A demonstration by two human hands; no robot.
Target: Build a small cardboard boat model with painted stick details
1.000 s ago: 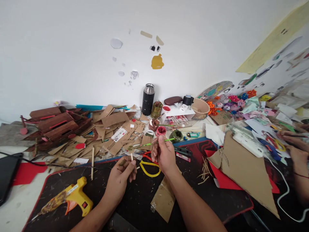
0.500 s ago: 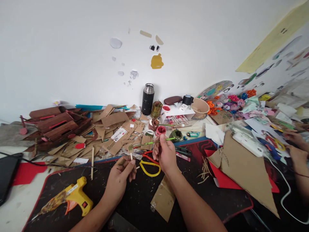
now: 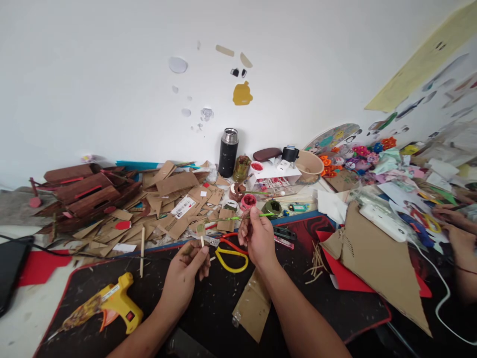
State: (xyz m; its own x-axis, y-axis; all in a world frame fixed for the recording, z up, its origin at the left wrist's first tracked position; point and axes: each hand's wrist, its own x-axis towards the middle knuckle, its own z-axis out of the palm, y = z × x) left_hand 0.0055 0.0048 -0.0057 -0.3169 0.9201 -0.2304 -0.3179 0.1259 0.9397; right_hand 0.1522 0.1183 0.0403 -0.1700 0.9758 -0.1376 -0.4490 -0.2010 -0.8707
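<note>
Pinched in my left hand is a thin pale stick. At its top sits a small cardboard piece with a green patch on it. My right hand grips a slim green paintbrush, its handle pointing right and its bristle end left, just above the cardboard piece; whether they touch I cannot tell. Beyond my right hand stand a dark green paint jar, a pink-red paint jar and a brown paint jar. Yellow-and-red-handled scissors lie between my hands.
A yellow glue gun lies at left on the black mat. Cardboard scraps and a brown model boat fill the back left. A black flask stands behind. At right are a cardboard sheet and another person's hands.
The brush has shifted slightly, its bristle end lifting from the cardboard piece so that the green patch shows more. My left hand stays almost still.
</note>
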